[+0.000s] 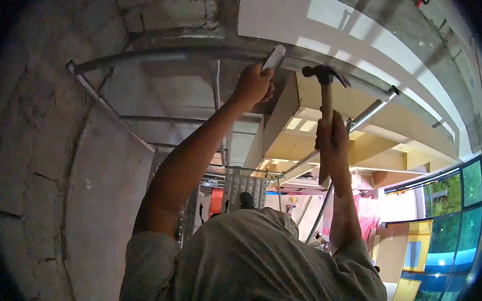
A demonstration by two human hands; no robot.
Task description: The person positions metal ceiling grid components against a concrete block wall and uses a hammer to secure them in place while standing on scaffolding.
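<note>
My left hand is raised and closed around a short, flat, light-grey piece; its exact kind cannot be made out. The piece tilts upward in front of a horizontal scaffold tube. To the right, my right hand grips the wooden handle of a claw hammer. The hammer stands nearly upright, its dark head at the top and its claw toward the right. A gap separates the hammer head from the grey piece.
A perforated metal scaffold platform lies below me, with a dark shoe on it. Slanting scaffold tubes run on the right beside yellowish wooden panels. A block wall rises at left; glass windows stand at right.
</note>
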